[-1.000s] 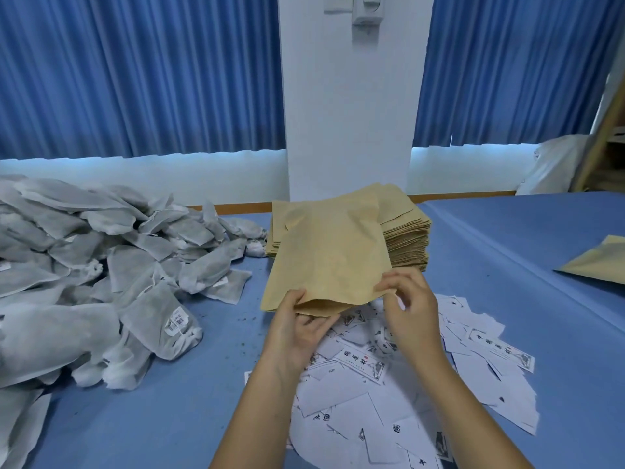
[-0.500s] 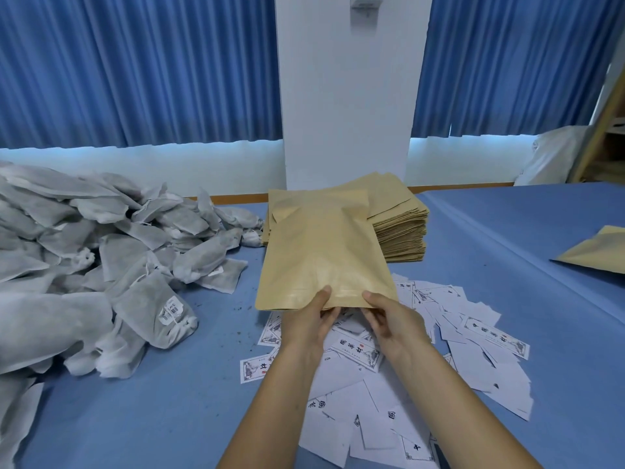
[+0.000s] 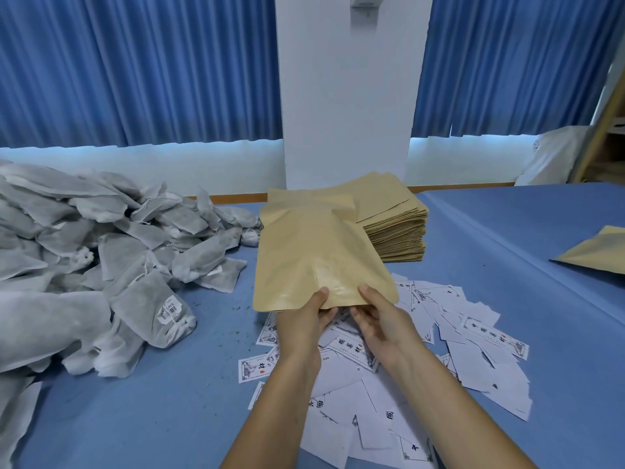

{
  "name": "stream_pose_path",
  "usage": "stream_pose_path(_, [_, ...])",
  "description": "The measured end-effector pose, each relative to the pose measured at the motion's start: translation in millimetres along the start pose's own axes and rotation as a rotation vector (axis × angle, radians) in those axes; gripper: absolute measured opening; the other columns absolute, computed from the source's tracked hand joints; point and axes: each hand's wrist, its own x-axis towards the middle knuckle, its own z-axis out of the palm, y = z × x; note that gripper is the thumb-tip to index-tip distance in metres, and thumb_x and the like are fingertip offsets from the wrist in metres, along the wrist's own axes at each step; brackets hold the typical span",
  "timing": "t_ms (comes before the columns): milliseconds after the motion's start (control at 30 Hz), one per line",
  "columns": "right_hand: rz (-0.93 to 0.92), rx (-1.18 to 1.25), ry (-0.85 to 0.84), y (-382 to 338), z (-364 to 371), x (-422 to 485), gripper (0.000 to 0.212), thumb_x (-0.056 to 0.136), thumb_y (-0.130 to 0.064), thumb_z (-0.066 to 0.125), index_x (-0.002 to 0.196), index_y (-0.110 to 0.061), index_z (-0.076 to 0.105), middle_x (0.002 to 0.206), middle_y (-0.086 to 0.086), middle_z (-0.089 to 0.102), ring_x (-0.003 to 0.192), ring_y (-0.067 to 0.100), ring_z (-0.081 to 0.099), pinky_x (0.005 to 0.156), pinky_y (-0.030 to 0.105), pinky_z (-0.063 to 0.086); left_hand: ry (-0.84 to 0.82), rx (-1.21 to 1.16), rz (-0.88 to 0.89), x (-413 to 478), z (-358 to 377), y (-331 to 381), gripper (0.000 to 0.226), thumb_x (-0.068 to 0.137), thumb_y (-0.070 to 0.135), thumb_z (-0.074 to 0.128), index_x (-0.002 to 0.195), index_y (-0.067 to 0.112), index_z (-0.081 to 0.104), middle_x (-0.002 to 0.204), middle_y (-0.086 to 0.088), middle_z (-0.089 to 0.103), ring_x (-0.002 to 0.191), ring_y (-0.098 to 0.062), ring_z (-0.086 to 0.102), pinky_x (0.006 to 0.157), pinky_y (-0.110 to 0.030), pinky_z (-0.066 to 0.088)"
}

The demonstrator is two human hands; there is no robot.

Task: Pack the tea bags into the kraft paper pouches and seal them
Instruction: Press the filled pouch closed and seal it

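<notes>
A flat kraft paper pouch [image 3: 311, 252] hangs in front of me above the table. My left hand [image 3: 304, 324] pinches its near bottom edge, thumb on top. My right hand [image 3: 382, 316] pinches the same edge just to the right. Behind the pouch sits a tall stack of kraft pouches [image 3: 395, 228]. A big heap of grey-white tea bags [image 3: 101, 258] covers the left of the blue table; one near bag [image 3: 155, 309] shows a white barcode tag.
Several white printed labels [image 3: 449, 346] lie scattered under and to the right of my hands. Another kraft pouch [image 3: 598, 252] lies at the right edge. A white pillar [image 3: 345, 96] and blue curtains stand behind the table. A white sack [image 3: 551, 154] leans at far right.
Both hands shifted from the pouch's lower corners to the middle of its near edge. The pouch now sits straighter and slightly closer to me.
</notes>
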Motion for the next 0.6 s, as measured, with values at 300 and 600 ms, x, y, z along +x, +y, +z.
stream_pose_path(300, [-0.038,-0.115,-0.014,2.7,4.8,-4.9,0.004,0.082,0.009,0.065,0.085,0.008,0.064,0.077,0.015,0.069,0.061,0.019,0.068,0.053,0.022,0.054,-0.095,0.058,-0.023,-5.6,2.5,-13.0,0.031,0.083,-0.003,0.068,0.112,0.002,0.063,0.102,-0.013,0.071,0.073,-0.018,0.068,0.061,-0.021,0.055])
stream_pose_path(600, [-0.02,-0.199,-0.03,7.1,7.3,-7.3,0.017,0.081,0.007,0.066,0.097,0.011,0.061,0.079,0.018,0.061,0.059,0.023,0.054,0.068,0.029,0.052,-0.026,0.128,0.002,1.0,1.7,-13.9,0.022,0.079,-0.003,0.068,0.1,0.001,0.064,0.078,-0.007,0.065,0.06,-0.018,0.055,0.055,-0.023,0.049])
